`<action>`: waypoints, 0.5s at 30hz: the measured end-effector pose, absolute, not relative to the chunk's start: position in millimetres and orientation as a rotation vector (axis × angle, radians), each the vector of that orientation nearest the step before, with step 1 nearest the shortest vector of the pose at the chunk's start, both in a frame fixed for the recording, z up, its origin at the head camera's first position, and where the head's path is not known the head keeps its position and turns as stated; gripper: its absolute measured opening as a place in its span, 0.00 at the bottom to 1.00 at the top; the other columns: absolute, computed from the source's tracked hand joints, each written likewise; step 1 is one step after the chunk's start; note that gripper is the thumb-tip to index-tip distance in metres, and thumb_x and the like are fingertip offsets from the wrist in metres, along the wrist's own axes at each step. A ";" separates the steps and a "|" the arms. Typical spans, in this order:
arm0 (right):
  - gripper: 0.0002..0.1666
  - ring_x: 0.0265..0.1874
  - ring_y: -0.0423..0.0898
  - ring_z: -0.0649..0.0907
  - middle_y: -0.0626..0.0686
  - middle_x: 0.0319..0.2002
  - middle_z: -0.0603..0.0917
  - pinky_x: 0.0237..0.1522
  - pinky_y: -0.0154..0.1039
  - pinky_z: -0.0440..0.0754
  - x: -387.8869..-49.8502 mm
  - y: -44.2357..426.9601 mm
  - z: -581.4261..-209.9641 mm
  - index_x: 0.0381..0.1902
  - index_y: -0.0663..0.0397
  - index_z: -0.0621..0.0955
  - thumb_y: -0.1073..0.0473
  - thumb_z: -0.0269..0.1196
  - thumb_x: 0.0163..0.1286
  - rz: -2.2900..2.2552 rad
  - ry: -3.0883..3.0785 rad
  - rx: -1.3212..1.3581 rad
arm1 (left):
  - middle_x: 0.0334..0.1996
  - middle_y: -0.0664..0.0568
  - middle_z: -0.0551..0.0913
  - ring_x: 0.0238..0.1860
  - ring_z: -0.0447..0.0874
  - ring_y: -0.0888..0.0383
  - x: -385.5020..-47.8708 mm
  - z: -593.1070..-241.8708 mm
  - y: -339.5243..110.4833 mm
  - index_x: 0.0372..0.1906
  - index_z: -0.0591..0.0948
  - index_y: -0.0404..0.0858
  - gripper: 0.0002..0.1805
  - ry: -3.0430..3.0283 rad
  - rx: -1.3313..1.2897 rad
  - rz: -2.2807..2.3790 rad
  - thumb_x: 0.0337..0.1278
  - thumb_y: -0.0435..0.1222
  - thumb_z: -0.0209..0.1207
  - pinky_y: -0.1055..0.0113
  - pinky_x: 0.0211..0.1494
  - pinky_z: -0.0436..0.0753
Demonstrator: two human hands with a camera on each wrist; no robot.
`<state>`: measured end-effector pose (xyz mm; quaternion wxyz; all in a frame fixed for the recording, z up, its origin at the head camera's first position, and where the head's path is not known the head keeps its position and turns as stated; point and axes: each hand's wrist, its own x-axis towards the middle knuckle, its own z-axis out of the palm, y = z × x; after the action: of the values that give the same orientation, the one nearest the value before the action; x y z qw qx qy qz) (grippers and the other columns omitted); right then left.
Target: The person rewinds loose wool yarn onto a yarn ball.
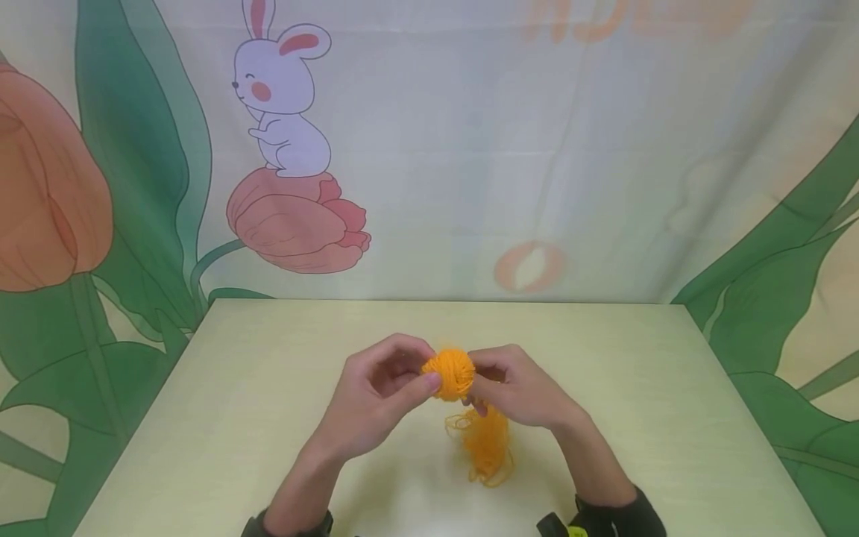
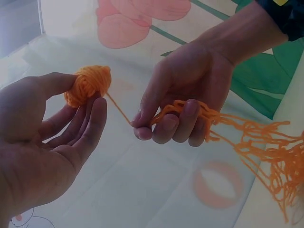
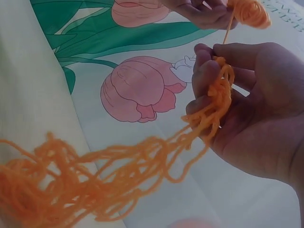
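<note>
An orange yarn ball (image 1: 452, 374) is held up between the thumb and fingers of my left hand (image 1: 376, 395). In the left wrist view a single strand runs from the ball (image 2: 88, 85) to the pinched thumb and forefinger of my right hand (image 2: 190, 90). My right hand (image 3: 261, 104) also has loops of loose yarn (image 3: 219, 99) under its curled fingers. From there the loose yarn (image 1: 486, 444) hangs in a tangle below my right hand (image 1: 526, 388) in the head view.
A pale table (image 1: 268, 358) lies under both hands. Behind it hangs a cloth (image 1: 429, 149) printed with a rabbit, tulips and green leaves. Dark sleeves (image 1: 620, 514) show at the bottom of the head view.
</note>
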<state>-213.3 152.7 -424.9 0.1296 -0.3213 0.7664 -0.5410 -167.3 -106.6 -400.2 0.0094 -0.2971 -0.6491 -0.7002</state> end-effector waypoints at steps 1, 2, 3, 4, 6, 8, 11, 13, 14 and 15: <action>0.12 0.25 0.61 0.82 0.56 0.32 0.87 0.28 0.40 0.88 -213.8 154.5 -424.6 0.49 0.52 0.91 0.65 0.60 0.86 -1.584 2.233 -0.923 | 0.45 0.47 0.89 0.41 0.91 0.58 -167.1 -400.5 -106.6 0.54 0.85 0.32 0.10 -2.050 -0.951 -2.177 0.74 0.23 0.67 0.64 0.52 0.98; 0.12 0.25 0.60 0.82 0.56 0.33 0.88 0.28 0.41 0.88 -214.3 156.1 -424.0 0.49 0.52 0.91 0.65 0.61 0.86 -1.597 2.237 -0.918 | 0.45 0.46 0.89 0.41 0.91 0.57 -167.0 -400.8 -106.5 0.54 0.85 0.33 0.10 -2.073 -0.973 -2.168 0.74 0.24 0.67 0.63 0.52 0.98; 0.12 0.24 0.60 0.82 0.56 0.33 0.88 0.28 0.41 0.88 -214.5 157.6 -422.9 0.49 0.53 0.91 0.64 0.61 0.87 -1.613 2.238 -0.919 | 0.45 0.44 0.89 0.41 0.91 0.57 -167.0 -401.1 -106.4 0.54 0.86 0.34 0.09 -2.100 -0.993 -2.157 0.75 0.24 0.68 0.64 0.52 0.98; 0.12 0.24 0.59 0.82 0.55 0.33 0.88 0.28 0.41 0.88 -214.6 159.0 -421.7 0.49 0.54 0.91 0.64 0.61 0.87 -1.627 2.239 -0.922 | 0.45 0.43 0.89 0.41 0.92 0.57 -167.2 -401.5 -106.3 0.53 0.86 0.36 0.09 -2.126 -1.013 -2.141 0.75 0.25 0.68 0.63 0.53 0.98; 0.11 0.24 0.54 0.82 0.55 0.32 0.88 0.28 0.42 0.89 -214.5 161.6 -419.3 0.48 0.54 0.91 0.62 0.62 0.88 -1.650 2.248 -0.935 | 0.46 0.43 0.90 0.41 0.92 0.57 -167.9 -402.4 -105.9 0.53 0.87 0.38 0.09 -2.182 -1.047 -2.101 0.75 0.26 0.69 0.63 0.53 0.98; 0.11 0.23 0.52 0.82 0.56 0.30 0.85 0.28 0.41 0.88 -213.9 164.1 -416.9 0.47 0.55 0.90 0.61 0.62 0.88 -1.677 2.247 -0.962 | 0.45 0.44 0.91 0.41 0.93 0.56 -168.6 -403.0 -105.4 0.52 0.87 0.40 0.08 -2.229 -1.065 -2.062 0.75 0.28 0.70 0.63 0.53 0.97; 0.11 0.22 0.53 0.79 0.57 0.26 0.81 0.26 0.39 0.85 -212.2 166.7 -414.3 0.43 0.56 0.88 0.63 0.61 0.88 -1.725 2.229 -0.998 | 0.44 0.47 0.92 0.40 0.93 0.56 -169.3 -403.8 -104.4 0.51 0.88 0.42 0.08 -2.276 -1.083 -2.004 0.75 0.30 0.71 0.63 0.52 0.97; 0.12 0.22 0.57 0.77 0.57 0.24 0.78 0.24 0.40 0.82 -210.8 167.5 -412.9 0.41 0.56 0.86 0.66 0.60 0.88 -1.754 2.209 -1.017 | 0.43 0.48 0.92 0.39 0.94 0.56 -169.4 -404.3 -104.0 0.51 0.89 0.43 0.07 -2.300 -1.087 -1.965 0.74 0.31 0.72 0.63 0.51 0.97; 0.12 0.21 0.58 0.76 0.57 0.24 0.76 0.23 0.40 0.81 -210.2 167.8 -412.5 0.40 0.55 0.86 0.66 0.60 0.87 -1.764 2.202 -1.022 | 0.42 0.49 0.92 0.39 0.94 0.57 -169.5 -404.7 -103.7 0.50 0.89 0.43 0.07 -2.308 -1.093 -1.937 0.74 0.31 0.72 0.62 0.51 0.98; 0.12 0.21 0.58 0.75 0.57 0.23 0.76 0.23 0.40 0.80 -209.4 167.7 -411.8 0.39 0.55 0.85 0.67 0.60 0.87 -1.773 2.196 -1.023 | 0.42 0.50 0.92 0.39 0.94 0.57 -169.6 -405.1 -103.6 0.50 0.89 0.44 0.07 -2.318 -1.092 -1.914 0.74 0.32 0.73 0.63 0.51 0.98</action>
<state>-209.4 167.7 -411.8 0.0697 -0.3399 0.7298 -0.5891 -169.6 -103.6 -405.1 -0.0284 -0.3411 -0.7246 -0.5982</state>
